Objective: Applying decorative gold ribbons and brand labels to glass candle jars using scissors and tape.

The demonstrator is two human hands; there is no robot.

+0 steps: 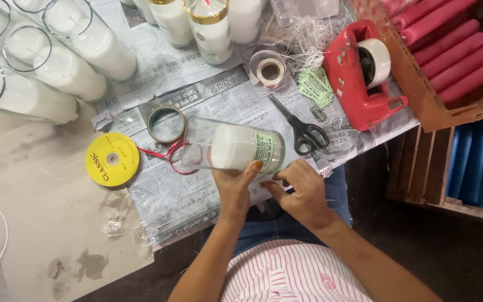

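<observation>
Wooden crate (420, 95) at the far right holds pink pillar candles (448, 50) lying side by side. Clear glass jars (57, 61) at the left each hold white wax. On the newspaper (191, 196), a glass candle jar (233, 148) lies on its side, wax filling its labelled end. Left hand (235, 187) grips it from below; right hand (303, 190) pinches narrowly at its base. Black-handled scissors (300, 126) lie just beside it.

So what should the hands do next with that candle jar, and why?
Probably smooth the green label down with the right hand. The left hand already holds the glass candle jar on its side, and the right fingertips sit at the label's edge.
</observation>
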